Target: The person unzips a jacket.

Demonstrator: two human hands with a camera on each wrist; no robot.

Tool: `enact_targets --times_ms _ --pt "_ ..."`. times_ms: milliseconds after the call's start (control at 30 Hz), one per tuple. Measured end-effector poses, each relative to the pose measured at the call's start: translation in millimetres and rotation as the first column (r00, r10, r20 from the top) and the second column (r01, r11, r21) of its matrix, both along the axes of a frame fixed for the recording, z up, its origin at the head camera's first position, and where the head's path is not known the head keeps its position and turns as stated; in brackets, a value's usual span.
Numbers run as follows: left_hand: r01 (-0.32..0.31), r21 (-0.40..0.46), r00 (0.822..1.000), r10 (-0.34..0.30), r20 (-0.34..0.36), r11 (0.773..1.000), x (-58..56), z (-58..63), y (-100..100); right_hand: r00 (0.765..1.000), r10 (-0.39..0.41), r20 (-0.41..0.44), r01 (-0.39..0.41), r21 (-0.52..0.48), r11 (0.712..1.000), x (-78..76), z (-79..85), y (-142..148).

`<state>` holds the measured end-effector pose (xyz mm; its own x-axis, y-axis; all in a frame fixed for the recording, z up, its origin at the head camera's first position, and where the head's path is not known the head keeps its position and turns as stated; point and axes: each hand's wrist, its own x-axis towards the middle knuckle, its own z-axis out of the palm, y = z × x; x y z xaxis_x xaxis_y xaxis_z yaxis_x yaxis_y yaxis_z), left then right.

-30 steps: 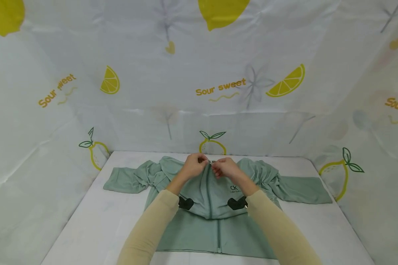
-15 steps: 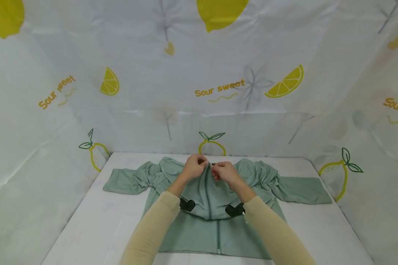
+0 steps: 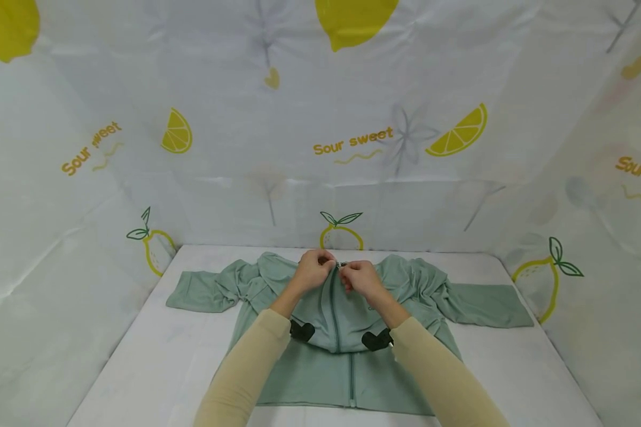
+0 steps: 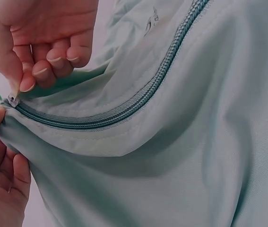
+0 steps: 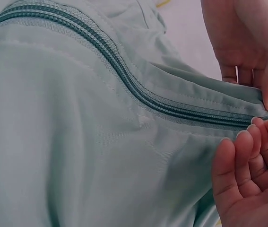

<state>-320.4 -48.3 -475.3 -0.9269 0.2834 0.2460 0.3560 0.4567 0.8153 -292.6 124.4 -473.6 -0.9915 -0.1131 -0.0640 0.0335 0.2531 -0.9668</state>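
Note:
A sage-green zip-up jacket (image 3: 304, 373) lies spread out, its front zipper (image 3: 333, 314) running down the middle with the teeth joined. At the top end of the zipper, my left hand (image 3: 312, 270) pinches the collar edge. My right hand (image 3: 360, 279) pinches the small metal zipper pull (image 4: 13, 100) right beside it. In the left wrist view, the left thumb and fingers (image 4: 6, 175) grip the fabric corner just below the pull. The right wrist view shows the zipper tape (image 5: 171, 112) stretched toward both hands; right fingers there hide the pull.
The jacket lies on a white table (image 3: 133, 356). Its left sleeve (image 3: 194, 292) and right sleeve (image 3: 491, 303) extend sideways. A white curtain (image 3: 235, 207) printed with lemons stands behind and on both sides. Black wrist mounts (image 3: 376, 340) sit under the forearms.
My right hand has shifted slightly left and down over the past second, closer to the left hand. The left hand stays at the collar edge.

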Motion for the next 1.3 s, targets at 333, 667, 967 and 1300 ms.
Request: enact_targets --times_ms 333,667,967,1300 --pt "-0.011 0.054 1.0 0.012 -0.019 0.999 1.1 3.9 1 1.0 -0.003 0.01 0.003 0.007 1.0 3.9 -5.7 -1" --pt "-0.115 0.011 0.993 0.115 0.038 0.993 3.5 10.2 -7 0.996 0.08 0.028 -0.08 0.017 0.997 8.2 -23.4 5" --pt "-0.04 -0.128 0.996 0.05 0.077 0.991 10.3 4.1 -7 0.987 0.162 -0.002 -0.162 0.034 0.986 9.0 -11.0 14" --pt "-0.101 0.059 0.983 0.09 0.158 0.993 9.0 2.5 -5 0.977 0.21 -0.045 -0.207 0.065 0.976 12.6 -10.2 16"
